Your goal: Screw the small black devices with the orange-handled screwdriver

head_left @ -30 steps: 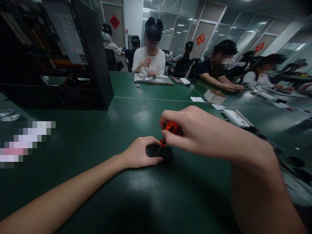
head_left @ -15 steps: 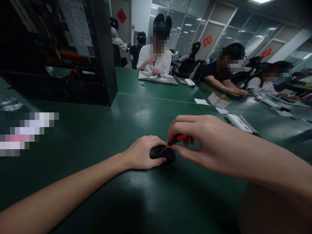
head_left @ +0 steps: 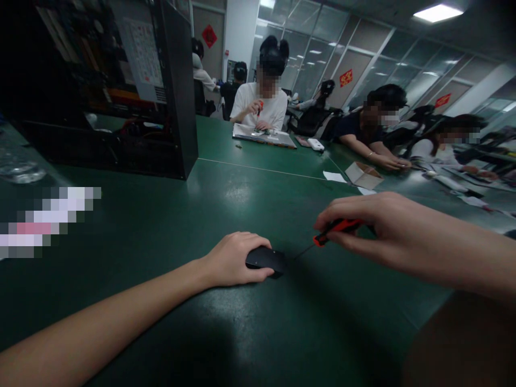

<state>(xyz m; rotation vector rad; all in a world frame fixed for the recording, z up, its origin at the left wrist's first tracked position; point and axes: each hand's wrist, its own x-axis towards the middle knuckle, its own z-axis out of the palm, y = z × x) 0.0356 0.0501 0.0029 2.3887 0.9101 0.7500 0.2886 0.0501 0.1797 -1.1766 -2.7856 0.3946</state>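
Screwdriver (head_left: 321,239) is pinched in fingers of right hand (head_left: 374,217), left hand (head_left: 231,260) gripping 1 black object (head_left: 266,260).

Dim overall under a ceiling lamp (head_left: 438,13); glare spots the worktop (head_left: 161,220), shadow deepens toward its near edge, its right side smears.

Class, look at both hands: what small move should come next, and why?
Probably the right hand should bring the screwdriver leftward until its tip meets the black device: the left hand grips the device, and the tip points toward it but appears just off its end.
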